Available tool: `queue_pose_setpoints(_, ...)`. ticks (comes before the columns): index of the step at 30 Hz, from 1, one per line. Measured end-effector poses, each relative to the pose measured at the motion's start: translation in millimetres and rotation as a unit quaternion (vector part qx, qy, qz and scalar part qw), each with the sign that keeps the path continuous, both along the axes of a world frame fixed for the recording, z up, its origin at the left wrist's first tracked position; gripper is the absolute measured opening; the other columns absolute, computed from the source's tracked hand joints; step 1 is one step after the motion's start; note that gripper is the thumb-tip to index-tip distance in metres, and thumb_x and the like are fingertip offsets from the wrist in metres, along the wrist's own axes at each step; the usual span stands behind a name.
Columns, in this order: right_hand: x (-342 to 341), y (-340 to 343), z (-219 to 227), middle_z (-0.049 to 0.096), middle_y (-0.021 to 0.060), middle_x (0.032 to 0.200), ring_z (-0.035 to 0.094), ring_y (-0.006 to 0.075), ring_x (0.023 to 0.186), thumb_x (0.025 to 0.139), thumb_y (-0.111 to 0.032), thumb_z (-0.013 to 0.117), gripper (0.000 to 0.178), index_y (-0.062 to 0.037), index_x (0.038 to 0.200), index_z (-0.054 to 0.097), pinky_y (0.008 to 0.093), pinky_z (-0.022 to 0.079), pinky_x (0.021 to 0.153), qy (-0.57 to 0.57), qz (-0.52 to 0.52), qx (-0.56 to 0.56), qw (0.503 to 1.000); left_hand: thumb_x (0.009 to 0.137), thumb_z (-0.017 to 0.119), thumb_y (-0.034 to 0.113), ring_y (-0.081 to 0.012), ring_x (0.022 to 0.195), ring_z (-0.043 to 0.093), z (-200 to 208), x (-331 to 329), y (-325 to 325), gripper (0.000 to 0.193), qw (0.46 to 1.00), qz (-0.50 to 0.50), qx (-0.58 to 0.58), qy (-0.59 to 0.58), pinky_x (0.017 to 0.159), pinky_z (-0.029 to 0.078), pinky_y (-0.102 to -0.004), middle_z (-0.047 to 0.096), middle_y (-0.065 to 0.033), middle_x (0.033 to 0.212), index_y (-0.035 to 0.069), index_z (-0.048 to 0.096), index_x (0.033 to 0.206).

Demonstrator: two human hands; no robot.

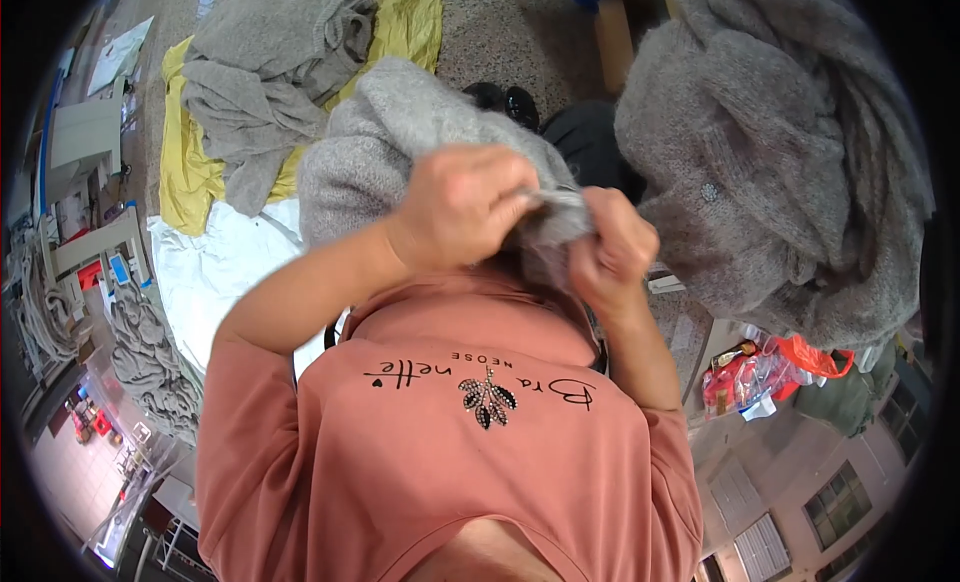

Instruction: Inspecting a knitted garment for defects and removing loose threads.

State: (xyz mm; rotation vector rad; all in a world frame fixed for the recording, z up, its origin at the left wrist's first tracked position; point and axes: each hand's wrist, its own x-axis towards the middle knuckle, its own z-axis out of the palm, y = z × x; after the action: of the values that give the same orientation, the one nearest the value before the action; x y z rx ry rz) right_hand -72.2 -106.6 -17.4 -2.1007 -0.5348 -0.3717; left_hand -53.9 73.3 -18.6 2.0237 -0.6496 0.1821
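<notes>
A fluffy light grey knitted garment [385,117] lies bunched across my lap. My left hand [465,202] is closed, its thumb and fingers pinching an edge of the knit. Close to its right, my right hand [612,247] is also closed, gripping the same garment. A short stretch of knit is held between the two hands, raised in front of my chest. Motion blurs the fingers and that stretch, so any small thing in them cannot be made out.
At the right rises a large heap of grey knitwear [745,152]. More grey knits [270,77] lie on yellow sheeting [185,172] at the far left, beside white sheeting [215,272]. A red plastic bag [810,355] is at the lower right. Dark shoes [520,107] stand on the speckled floor.
</notes>
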Motion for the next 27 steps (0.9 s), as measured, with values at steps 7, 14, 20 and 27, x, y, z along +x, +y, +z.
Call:
queue_pose_setpoints(7, -8.3, -34.8, 7.7, 0.051, 0.0143, 0.066, 0.053, 0.0292, 0.055, 0.053, 0.005, 0.046, 0.028, 0.0019, 0.08, 0.055, 0.0334, 0.043, 0.051, 0.099, -0.045, -0.039, 0.993, 0.063, 0.065, 0.004, -0.0175, 0.056, 0.053, 13.0, 49.7, 40.8, 0.01, 0.99, -0.098, 0.032, 0.093, 0.051, 0.041, -0.0258, 0.054, -0.0069, 0.062, 0.002, 0.057, 0.067)
queue_pose_setpoints(14, 10.7, -19.6, 18.1, 0.056, 0.0173, 0.091, 0.056, 0.0266, 0.085, 0.066, -0.002, 0.059, 0.031, 0.0019, 0.096, 0.054, 0.0326, 0.043, 0.073, 0.16, 0.153, -0.031, 0.975, 0.065, 0.059, -0.002, -0.0048, 0.06, 0.052, 13.2, 7.3, 11.9, 0.009, 0.932, -0.104, -0.128, 0.324, 0.053, 0.042, -0.0222, 0.058, -0.005, 0.061, -0.001, 0.06, 0.074)
queue_pose_setpoints(20, 5.2, 16.6, -2.0, 0.054, 0.0104, 0.07, 0.053, 0.0201, 0.06, 0.068, 0.008, 0.055, 0.011, 0.0026, 0.077, 0.053, 0.028, 0.041, 0.052, 0.1, 0.122, 0.118, 0.98, 0.067, 0.058, -0.002, -0.0032, 0.062, 0.049, 7.6, -5.1, 4.6, 0.004, 0.939, -0.052, -0.107, 0.324, 0.054, 0.041, -0.0213, 0.057, -0.0006, 0.064, -0.001, 0.058, 0.071)
queue_pose_setpoints(27, -0.6, 11.7, -0.6, 0.048, 0.0036, 0.065, 0.046, 0.0085, 0.056, 0.077, 0.003, 0.053, 0.006, 0.0007, 0.072, 0.049, 0.0217, 0.035, 0.048, 0.225, 0.032, 0.123, 0.966, 0.071, 0.06, 0.001, -0.003, 0.061, 0.047, 6.0, -4.0, 6.2, 0.002, 0.884, -0.079, -0.174, 0.427, 0.053, 0.04, -0.02, 0.057, 0.0009, 0.065, -0.001, 0.059, 0.07)
